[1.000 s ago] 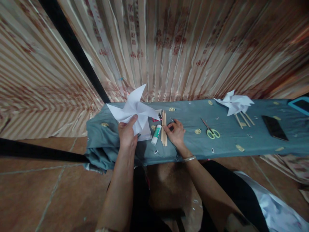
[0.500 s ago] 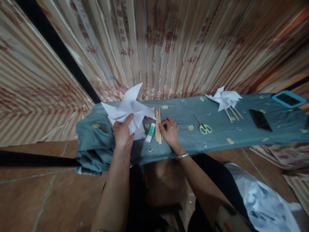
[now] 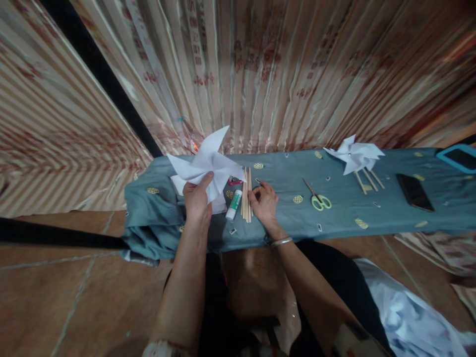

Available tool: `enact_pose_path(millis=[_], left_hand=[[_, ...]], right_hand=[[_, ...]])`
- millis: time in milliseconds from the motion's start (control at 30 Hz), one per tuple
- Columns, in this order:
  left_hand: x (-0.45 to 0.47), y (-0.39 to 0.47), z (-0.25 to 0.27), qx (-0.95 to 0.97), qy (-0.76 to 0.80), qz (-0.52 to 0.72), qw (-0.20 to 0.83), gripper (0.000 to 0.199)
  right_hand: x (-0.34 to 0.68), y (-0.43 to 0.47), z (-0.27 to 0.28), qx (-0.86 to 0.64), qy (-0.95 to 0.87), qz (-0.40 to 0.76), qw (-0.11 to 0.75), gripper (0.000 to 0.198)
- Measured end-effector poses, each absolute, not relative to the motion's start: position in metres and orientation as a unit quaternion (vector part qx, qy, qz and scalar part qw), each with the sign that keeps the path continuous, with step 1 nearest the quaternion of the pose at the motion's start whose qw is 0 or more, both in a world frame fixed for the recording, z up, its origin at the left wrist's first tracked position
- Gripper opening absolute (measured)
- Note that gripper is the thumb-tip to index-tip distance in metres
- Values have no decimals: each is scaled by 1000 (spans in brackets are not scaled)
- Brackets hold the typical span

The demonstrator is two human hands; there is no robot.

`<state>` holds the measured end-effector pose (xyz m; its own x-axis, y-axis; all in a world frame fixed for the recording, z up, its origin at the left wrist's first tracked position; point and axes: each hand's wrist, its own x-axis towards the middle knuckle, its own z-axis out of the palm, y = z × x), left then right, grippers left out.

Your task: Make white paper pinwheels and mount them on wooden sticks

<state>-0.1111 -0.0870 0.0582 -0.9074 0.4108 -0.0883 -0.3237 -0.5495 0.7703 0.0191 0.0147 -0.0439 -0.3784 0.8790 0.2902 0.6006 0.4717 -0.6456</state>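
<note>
A white paper pinwheel (image 3: 210, 163) is pinched in my left hand (image 3: 198, 198), thumb across its front near the centre. It is held up over a stack of white paper (image 3: 219, 204). My right hand (image 3: 265, 202) is closed at the right side of a bundle of thin wooden sticks (image 3: 245, 206) lying on the cloth, thumb and forefinger on the outermost stick. A glue stick (image 3: 233, 205) with a green label lies just left of the bundle. Behind it, a small red box (image 3: 234, 181) is partly hidden by the pinwheel.
Scissors (image 3: 318, 198) with light green handles lie right of my right hand. Finished pinwheels on sticks (image 3: 355, 153), a black phone (image 3: 414, 192) and a blue-framed device (image 3: 459, 157) are further right on the cloth-covered table (image 3: 278, 230). A white bag (image 3: 405, 302) is on the floor.
The camera view has shifted slightly, so the table things appear further right. My right fingers have come in against the sticks, and the outermost stick stands a little apart from the bundle.
</note>
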Motion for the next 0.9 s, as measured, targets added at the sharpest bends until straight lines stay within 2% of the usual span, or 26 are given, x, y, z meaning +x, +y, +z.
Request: enact_pose_path(millis=[467,700,833,900], left_hand=[[-115,-82,58,56,431,880,192,37],[-112,-82,58,57,437,875,199,33],[-111,-81,58,50,443,871,204,35],[-111,-80,58,47,442,872,206,36]], right_hand=[[20,13,-39,-465,-792,248,308,13],[19,11,-36,-467,-789,249,312,16],[27,20,-37,-435,-789,294,320,12],[35,31,-38,-396,-786,340,331,17]])
